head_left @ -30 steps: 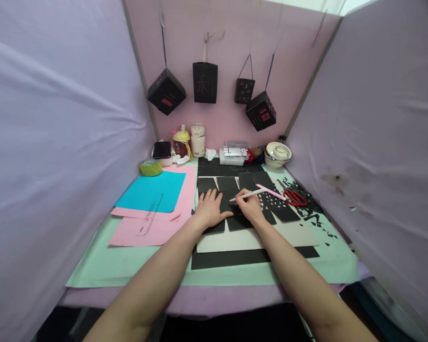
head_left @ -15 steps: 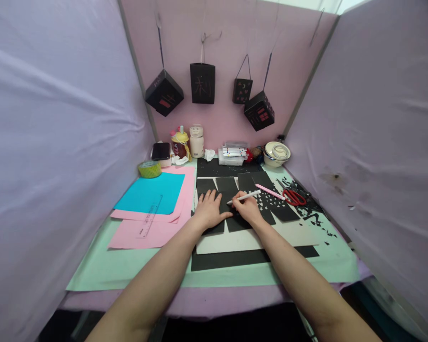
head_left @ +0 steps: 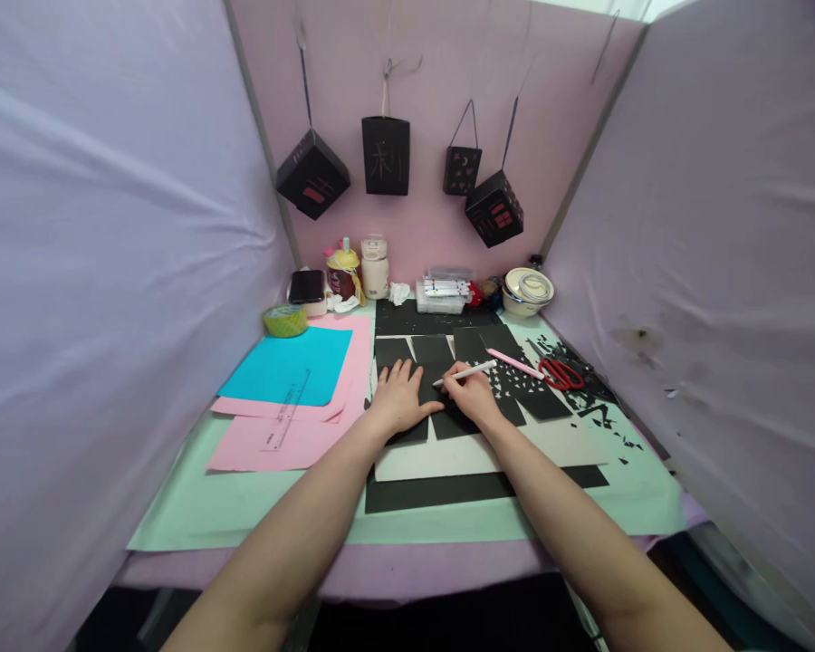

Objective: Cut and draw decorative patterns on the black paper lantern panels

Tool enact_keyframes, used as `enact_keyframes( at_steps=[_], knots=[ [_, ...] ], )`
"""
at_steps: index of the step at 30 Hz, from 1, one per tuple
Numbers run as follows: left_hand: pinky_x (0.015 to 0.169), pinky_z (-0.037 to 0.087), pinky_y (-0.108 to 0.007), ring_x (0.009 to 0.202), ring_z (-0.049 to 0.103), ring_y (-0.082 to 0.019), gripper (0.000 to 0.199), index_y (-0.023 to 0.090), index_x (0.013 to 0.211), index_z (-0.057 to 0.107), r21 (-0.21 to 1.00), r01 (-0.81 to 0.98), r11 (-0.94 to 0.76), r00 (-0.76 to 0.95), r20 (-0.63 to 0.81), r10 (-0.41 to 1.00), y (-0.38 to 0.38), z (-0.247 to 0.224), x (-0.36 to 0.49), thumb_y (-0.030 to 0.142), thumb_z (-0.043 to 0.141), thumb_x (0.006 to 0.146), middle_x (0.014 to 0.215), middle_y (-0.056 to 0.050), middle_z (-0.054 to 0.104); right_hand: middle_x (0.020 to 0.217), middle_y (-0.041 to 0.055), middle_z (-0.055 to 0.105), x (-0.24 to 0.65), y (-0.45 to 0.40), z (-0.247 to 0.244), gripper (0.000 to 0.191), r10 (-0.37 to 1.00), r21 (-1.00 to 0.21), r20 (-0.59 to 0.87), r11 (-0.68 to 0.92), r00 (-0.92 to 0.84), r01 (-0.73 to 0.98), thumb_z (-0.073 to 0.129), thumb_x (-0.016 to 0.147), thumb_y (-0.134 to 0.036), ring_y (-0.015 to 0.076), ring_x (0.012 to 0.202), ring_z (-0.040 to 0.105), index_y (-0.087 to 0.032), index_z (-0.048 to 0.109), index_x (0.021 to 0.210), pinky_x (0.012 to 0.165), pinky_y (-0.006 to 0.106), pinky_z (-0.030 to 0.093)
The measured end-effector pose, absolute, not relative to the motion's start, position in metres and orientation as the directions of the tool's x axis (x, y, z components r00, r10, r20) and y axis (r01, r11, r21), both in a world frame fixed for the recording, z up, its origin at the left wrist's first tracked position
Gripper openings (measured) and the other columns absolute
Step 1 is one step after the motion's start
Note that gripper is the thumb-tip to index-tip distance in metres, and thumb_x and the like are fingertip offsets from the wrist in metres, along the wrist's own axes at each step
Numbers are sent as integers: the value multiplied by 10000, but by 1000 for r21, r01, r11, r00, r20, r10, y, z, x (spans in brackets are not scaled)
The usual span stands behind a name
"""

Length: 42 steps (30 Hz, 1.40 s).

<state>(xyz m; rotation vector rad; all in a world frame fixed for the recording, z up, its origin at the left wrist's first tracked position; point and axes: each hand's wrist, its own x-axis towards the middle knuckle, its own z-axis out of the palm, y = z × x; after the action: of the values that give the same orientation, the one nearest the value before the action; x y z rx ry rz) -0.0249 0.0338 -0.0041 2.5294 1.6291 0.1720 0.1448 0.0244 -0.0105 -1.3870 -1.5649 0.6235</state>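
Note:
Black paper [head_left: 435, 351] with slits along its edges lies on a white board [head_left: 441, 464]. My left hand [head_left: 398, 398] rests flat on the paper's left part, fingers spread. My right hand [head_left: 472, 396] is closed around a white pen [head_left: 475, 371], whose tip points down and left at the paper between my hands. Small star-like cutouts show in the paper to the right of my right hand. A pink pen-like tool [head_left: 514, 363] lies across the paper there, its lower end near the red-handled scissors [head_left: 562, 374].
Blue sheet [head_left: 299, 362], pink sheets [head_left: 244, 445] and a clear ruler [head_left: 289, 412] lie left. Behind stand green tape [head_left: 286, 320], a bottle [head_left: 375, 272], a marker box [head_left: 441, 303] and a lidded bowl [head_left: 526, 292]. Black scraps [head_left: 601, 415] lie right; black boxes [head_left: 386, 156] hang above.
Both hands keep nearly the same place and hold. The whole view has shifted very slightly.

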Motion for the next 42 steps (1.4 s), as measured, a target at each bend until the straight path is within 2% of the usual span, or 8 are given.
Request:
enact_keyframes(
  at_steps=[13,24,42],
  knots=[
    [1150,143,-496,1447,167,-331,893,142,1458,354,159,902,-401,403,24,915,33,-3,-24,769,366,823,1555,-159,252,586,-27,657,144,26,-15,123,957,-847,285,276,-51,454,504,766,-246,140,559,596,-215,567,665,614,253,449],
    [1146,148,-508,1442,170,-344,922,128,1468,341,145,900,-412,412,31,911,34,-5,-25,784,361,820,1555,-165,250,533,-33,595,144,23,-8,146,948,-831,315,260,32,491,495,723,-204,151,575,564,-222,508,578,604,249,408],
    [1149,150,-496,1442,175,-340,902,146,1469,344,147,901,-408,409,24,912,33,-3,-24,765,410,817,1552,-161,259,561,-28,633,145,23,-8,150,953,-832,300,244,36,498,499,769,-243,145,557,579,-221,549,629,612,249,416]
  ],
)
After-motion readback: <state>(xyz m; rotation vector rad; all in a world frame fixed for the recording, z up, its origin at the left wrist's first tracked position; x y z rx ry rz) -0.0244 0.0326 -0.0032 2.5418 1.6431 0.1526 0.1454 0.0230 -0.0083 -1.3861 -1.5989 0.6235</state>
